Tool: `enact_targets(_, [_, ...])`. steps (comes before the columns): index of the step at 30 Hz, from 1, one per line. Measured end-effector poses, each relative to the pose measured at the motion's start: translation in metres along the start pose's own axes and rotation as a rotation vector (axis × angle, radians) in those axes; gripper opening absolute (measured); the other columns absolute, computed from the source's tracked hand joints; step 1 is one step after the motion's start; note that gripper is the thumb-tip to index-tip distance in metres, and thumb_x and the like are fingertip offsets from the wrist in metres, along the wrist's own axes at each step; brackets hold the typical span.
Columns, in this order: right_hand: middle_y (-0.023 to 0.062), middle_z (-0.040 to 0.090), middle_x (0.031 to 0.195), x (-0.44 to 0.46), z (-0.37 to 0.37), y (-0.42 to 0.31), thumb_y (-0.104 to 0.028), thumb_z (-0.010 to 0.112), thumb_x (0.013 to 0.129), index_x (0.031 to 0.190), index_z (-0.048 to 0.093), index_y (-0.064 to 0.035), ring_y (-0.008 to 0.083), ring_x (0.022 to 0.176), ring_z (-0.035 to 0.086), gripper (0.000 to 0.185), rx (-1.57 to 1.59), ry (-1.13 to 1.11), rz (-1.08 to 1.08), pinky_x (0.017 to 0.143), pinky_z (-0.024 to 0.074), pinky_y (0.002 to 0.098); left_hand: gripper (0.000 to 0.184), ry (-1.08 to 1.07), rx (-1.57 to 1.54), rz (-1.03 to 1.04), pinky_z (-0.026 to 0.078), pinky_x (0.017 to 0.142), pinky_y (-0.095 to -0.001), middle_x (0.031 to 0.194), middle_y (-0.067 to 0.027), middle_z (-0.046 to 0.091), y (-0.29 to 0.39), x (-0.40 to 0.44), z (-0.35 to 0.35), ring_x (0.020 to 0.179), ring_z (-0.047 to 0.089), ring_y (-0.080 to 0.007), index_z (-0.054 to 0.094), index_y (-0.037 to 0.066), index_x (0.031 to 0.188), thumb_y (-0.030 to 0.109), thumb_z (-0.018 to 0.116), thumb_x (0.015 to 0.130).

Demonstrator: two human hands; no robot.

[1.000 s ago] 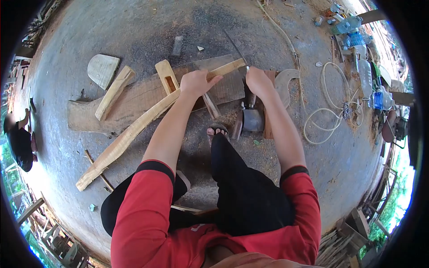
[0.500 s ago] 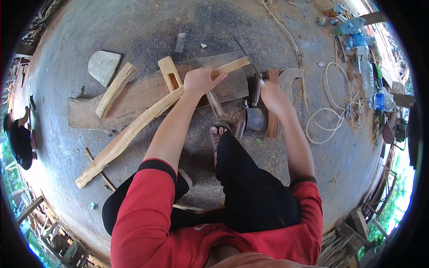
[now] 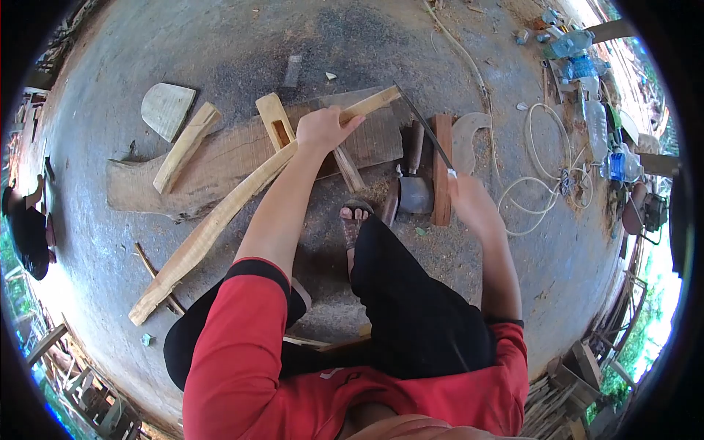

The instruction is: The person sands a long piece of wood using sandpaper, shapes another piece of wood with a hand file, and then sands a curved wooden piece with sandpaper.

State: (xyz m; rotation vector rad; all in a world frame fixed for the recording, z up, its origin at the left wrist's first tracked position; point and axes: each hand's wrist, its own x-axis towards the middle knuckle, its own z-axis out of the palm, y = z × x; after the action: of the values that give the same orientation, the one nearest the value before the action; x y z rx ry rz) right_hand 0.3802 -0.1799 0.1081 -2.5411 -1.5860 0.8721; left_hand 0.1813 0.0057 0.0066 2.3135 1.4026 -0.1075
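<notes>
My left hand (image 3: 323,130) is closed around a long, curved, pale timber piece (image 3: 242,194), pressing it over a thick plank (image 3: 220,172) on the floor. The timber's far end rises to the upper right and its other end rests near the floor at left. My right hand (image 3: 469,199) grips a long thin dark blade (image 3: 427,125); its handle is hidden in the fist. Whether it is a saw or a file I cannot make out. Its tip touches the timber's far end. A slotted wooden block (image 3: 273,117) leans against the plank.
A dark metal blade tool (image 3: 416,194) and reddish wooden bar (image 3: 441,169) lie by my right hand. A pale curved piece (image 3: 467,143), a coiled hose (image 3: 550,161) and plastic bottles (image 3: 598,121) are further right. Wood offcuts (image 3: 187,147) lie left. Another person (image 3: 31,227) is at far left.
My right hand has drawn the blade back toward me and slightly right, so its tip now sits at the timber's end. The timber's near end has shifted slightly down and right.
</notes>
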Motion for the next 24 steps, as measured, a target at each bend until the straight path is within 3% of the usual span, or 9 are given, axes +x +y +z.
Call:
enact_targets(3, [0.0280,0.058,0.082,0.025,0.001,-0.005,-0.020,0.036,0.088,0.081,0.055,0.0052,0.0435,0.081,0.056,0.032,0.024,-0.014,-0.034,0.070,0.0432,0.0500,0.066,-0.004,0.000,0.018,0.050,0.069,-0.0383,0.079,-0.0141,0.065,-0.002,0.003,0.002,0.078,0.063,-0.0279,0.062,0.005,0.085,0.066,0.037,0.080])
enact_targets(6, [0.0282,0.058,0.083,0.108,0.027,-0.016,-0.016,0.038,0.087,0.078,0.056,0.0064,0.0431,0.082,0.056,0.030,0.002,0.074,-0.228,0.071,0.0439,0.0489,0.068,-0.061,-0.045,0.002,0.049,0.070,-0.0409,0.079,-0.0171,0.063,-0.001,0.005,-0.001,0.080,0.062,-0.0318,0.058,0.002,0.085,0.066,0.037,0.080])
enact_targets(8, [0.0283,0.058,0.084,0.160,0.042,-0.020,-0.016,0.039,0.086,0.078,0.056,0.0063,0.0425,0.085,0.056,0.029,-0.034,0.062,-0.236,0.073,0.0440,0.0481,0.067,-0.040,-0.036,0.003,0.049,0.070,-0.0410,0.079,-0.0171,0.063,-0.001,0.006,0.000,0.080,0.062,-0.0319,0.058,0.002,0.085,0.066,0.038,0.080])
enact_targets(18, [0.0280,0.058,0.086,0.053,0.041,0.008,-0.023,0.037,0.089,0.086,0.054,0.0036,0.0424,0.087,0.055,0.032,0.117,0.054,-0.046,0.076,0.0429,0.0486,0.068,-0.037,0.082,0.119,0.051,0.066,-0.0391,0.077,-0.0134,0.065,0.007,-0.007,0.008,0.076,0.064,-0.0285,0.063,0.005,0.086,0.068,0.040,0.077])
enact_targets(24, [0.0272,0.058,0.080,0.012,0.054,0.008,-0.024,0.035,0.091,0.083,0.051,0.0022,0.0436,0.081,0.056,0.031,0.072,0.036,0.052,0.071,0.0439,0.0510,0.065,-0.053,0.128,0.186,0.050,0.064,-0.0396,0.077,-0.0131,0.064,0.013,-0.018,0.016,0.075,0.063,-0.0285,0.060,0.007,0.083,0.069,0.042,0.074])
